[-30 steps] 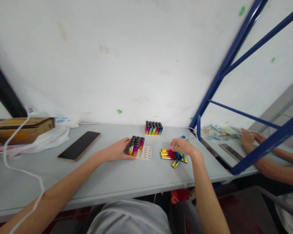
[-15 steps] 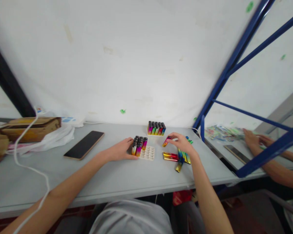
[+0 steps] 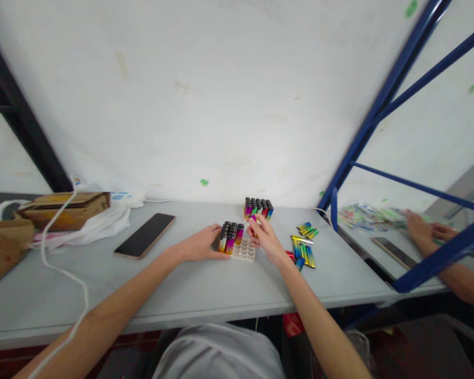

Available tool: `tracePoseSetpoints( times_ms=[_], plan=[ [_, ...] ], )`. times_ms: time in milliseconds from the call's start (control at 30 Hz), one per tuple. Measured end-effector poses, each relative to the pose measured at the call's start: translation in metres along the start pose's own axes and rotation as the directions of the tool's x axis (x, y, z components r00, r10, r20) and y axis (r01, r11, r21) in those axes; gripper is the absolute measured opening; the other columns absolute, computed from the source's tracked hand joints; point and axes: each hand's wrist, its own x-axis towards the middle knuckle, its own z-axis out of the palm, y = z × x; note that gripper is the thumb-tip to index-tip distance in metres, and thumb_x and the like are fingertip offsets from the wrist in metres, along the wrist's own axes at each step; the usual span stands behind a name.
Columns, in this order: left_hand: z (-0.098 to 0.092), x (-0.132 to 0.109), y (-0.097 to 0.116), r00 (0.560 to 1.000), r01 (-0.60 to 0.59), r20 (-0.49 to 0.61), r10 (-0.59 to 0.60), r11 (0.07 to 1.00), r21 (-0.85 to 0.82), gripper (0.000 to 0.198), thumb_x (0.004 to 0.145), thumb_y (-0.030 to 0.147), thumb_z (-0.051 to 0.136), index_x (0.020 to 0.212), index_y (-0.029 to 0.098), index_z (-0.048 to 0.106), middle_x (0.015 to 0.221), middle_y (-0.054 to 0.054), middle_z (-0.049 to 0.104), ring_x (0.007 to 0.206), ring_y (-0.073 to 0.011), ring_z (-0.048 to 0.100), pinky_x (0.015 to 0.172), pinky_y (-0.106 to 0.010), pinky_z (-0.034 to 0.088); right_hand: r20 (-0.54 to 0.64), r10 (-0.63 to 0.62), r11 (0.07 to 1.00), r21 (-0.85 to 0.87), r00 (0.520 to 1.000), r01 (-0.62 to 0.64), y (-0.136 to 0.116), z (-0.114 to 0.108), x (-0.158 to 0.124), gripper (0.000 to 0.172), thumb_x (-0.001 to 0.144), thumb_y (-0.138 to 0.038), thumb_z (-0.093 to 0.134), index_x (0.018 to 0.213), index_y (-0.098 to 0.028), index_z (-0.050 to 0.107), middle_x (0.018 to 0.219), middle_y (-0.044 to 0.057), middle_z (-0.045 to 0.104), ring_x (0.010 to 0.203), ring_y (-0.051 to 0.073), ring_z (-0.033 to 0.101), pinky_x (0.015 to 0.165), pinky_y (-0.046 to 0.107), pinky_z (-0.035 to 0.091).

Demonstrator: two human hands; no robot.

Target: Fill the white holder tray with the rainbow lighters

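A white tray [image 3: 245, 251] with round holes lies on the grey table [image 3: 181, 284]; several rainbow-coloured lighters [image 3: 230, 235] stand upright in its left part. My left hand [image 3: 200, 243] rests against the tray's left side, fingers curled round it. My right hand [image 3: 263, 237] hovers over the tray's right part, pinching one lighter [image 3: 253, 218] in its fingertips. Loose lighters [image 3: 305, 251] lie flat on the table to the right of that hand. A second, full block of lighters [image 3: 258, 208] stands further back near the wall.
A dark phone [image 3: 145, 235] lies to the left, with a white plastic bag [image 3: 98, 221], cardboard boxes [image 3: 63, 209] and a white cable [image 3: 63, 273] beyond. A blue metal frame [image 3: 363, 142] rises at right. Another person's hands [image 3: 422, 230] work at the neighbouring table.
My right hand lifted one lighter from the loose pile at right and carried it left, over the tray. The left hand stayed at the tray.
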Motion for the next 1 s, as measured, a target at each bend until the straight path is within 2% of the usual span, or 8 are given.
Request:
tracePoseSetpoints(
  times_ms=[67, 167, 267, 433, 600, 767, 900, 1000],
  plan=[
    [0.0, 0.0, -0.001, 1.0, 0.006, 0.008, -0.006, 1.0, 0.005, 0.075, 0.082, 0.066, 0.082, 0.138, 0.02, 0.062, 0.14, -0.015, 0.063, 0.131, -0.0373, 0.06, 0.116, -0.047, 0.047, -0.046, -0.03, 0.993, -0.118, 0.998, 0.025, 0.005, 0.005, 0.0, 0.048, 0.09, -0.074, 0.063, 0.094, -0.027, 0.053, 0.061, -0.009, 0.041, 0.048, 0.011, 0.033, 0.046, 0.025, 0.026],
    [0.001, 0.001, -0.002, 1.0, 0.001, 0.013, -0.001, 1.0, 0.009, 0.075, 0.082, 0.065, 0.082, 0.138, 0.02, 0.062, 0.14, -0.016, 0.063, 0.131, -0.0377, 0.06, 0.116, -0.047, 0.047, -0.114, -0.191, 0.916, -0.379, 0.975, 0.135, 0.008, 0.009, -0.001, 0.053, 0.094, -0.071, 0.055, 0.072, -0.024, 0.05, 0.06, -0.005, 0.039, 0.056, 0.013, 0.036, 0.053, 0.028, 0.027],
    [0.001, 0.002, -0.004, 1.0, -0.009, 0.007, 0.009, 1.0, 0.005, 0.076, 0.081, 0.064, 0.083, 0.138, 0.019, 0.062, 0.141, -0.016, 0.063, 0.131, -0.0379, 0.059, 0.115, -0.047, 0.048, -0.166, -0.242, 0.827, -0.551, 0.956, 0.113, 0.007, 0.013, -0.004, 0.055, 0.092, -0.064, 0.053, 0.057, -0.024, 0.039, 0.055, -0.004, 0.034, 0.058, 0.013, 0.033, 0.056, 0.03, 0.023],
    [0.001, 0.001, -0.004, 1.0, -0.001, 0.019, 0.0, 1.0, 0.01, 0.075, 0.081, 0.063, 0.084, 0.138, 0.019, 0.062, 0.14, -0.016, 0.062, 0.133, -0.0376, 0.059, 0.116, -0.047, 0.046, -0.188, -0.252, 0.781, -0.619, 0.949, 0.085, 0.007, 0.015, -0.005, 0.042, 0.085, -0.051, 0.05, 0.055, -0.025, 0.037, 0.053, -0.005, 0.034, 0.056, 0.012, 0.032, 0.056, 0.03, 0.02],
    [-0.001, 0.001, -0.003, 1.0, 0.005, 0.03, -0.006, 1.0, 0.023, 0.074, 0.082, 0.065, 0.082, 0.136, 0.019, 0.062, 0.14, -0.016, 0.062, 0.132, -0.0372, 0.059, 0.116, -0.046, 0.047, -0.183, -0.302, 0.767, -0.63, 0.936, 0.124, 0.007, 0.012, -0.004, 0.044, 0.092, -0.056, 0.051, 0.063, -0.024, 0.043, 0.058, -0.004, 0.043, 0.059, 0.014, 0.038, 0.059, 0.03, 0.026],
    [-0.001, 0.0, 0.0, 1.0, 0.004, 0.02, -0.004, 1.0, 0.011, 0.076, 0.081, 0.067, 0.082, 0.137, 0.019, 0.062, 0.137, -0.015, 0.064, 0.13, -0.0367, 0.06, 0.117, -0.046, 0.046, -0.05, -0.321, 0.76, -0.609, 0.946, 0.225, -0.003, 0.007, -0.007, 0.038, 0.105, -0.055, 0.046, 0.084, -0.024, 0.052, 0.074, -0.001, 0.058, 0.069, 0.018, 0.052, 0.069, 0.03, 0.038],
    [-0.001, 0.0, 0.001, 1.0, -0.006, 0.018, 0.006, 1.0, 0.005, 0.077, 0.082, 0.068, 0.082, 0.138, 0.019, 0.062, 0.136, -0.015, 0.064, 0.129, -0.0364, 0.06, 0.117, -0.046, 0.046, 0.194, -0.347, 0.621, -0.686, 0.918, 0.379, -0.025, 0.001, -0.018, 0.04, 0.108, -0.053, 0.049, 0.08, -0.024, 0.055, 0.083, 0.004, 0.06, 0.081, 0.021, 0.055, 0.078, 0.032, 0.042],
    [-0.001, -0.001, 0.0, 1.0, -0.009, 0.011, 0.009, 1.0, 0.001, 0.076, 0.082, 0.067, 0.083, 0.139, 0.02, 0.062, 0.136, -0.015, 0.064, 0.128, -0.0361, 0.06, 0.115, -0.046, 0.047, 0.288, -0.308, 0.572, -0.706, 0.907, 0.418, -0.039, -0.002, -0.024, 0.047, 0.107, -0.058, 0.053, 0.074, -0.024, 0.057, 0.078, 0.003, 0.059, 0.076, 0.021, 0.053, 0.075, 0.032, 0.041]
  ],
)
